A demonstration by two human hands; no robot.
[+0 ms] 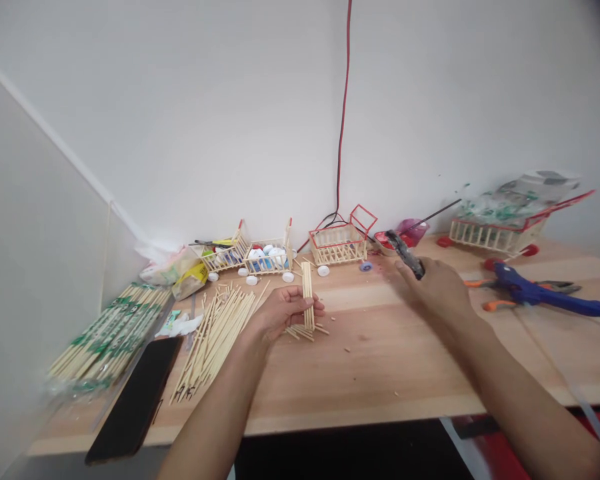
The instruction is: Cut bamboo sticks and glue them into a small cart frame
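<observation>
Stick panel (307, 293) upright in the grip of the left hand (280, 312), centre of the surface (380, 373).
Right hand (437, 290) clenches a black tool (405, 255) at 1 o'clock; cart (273, 267) at 11 o'clock holds bottle caps (271, 253); glue gun (545, 293) lies at 3 o'clock.

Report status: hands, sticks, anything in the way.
Left hand gripping stick bundle, upright on table. Right hand holding dark tool. Loose sticks lie left, glue gun right.
</observation>
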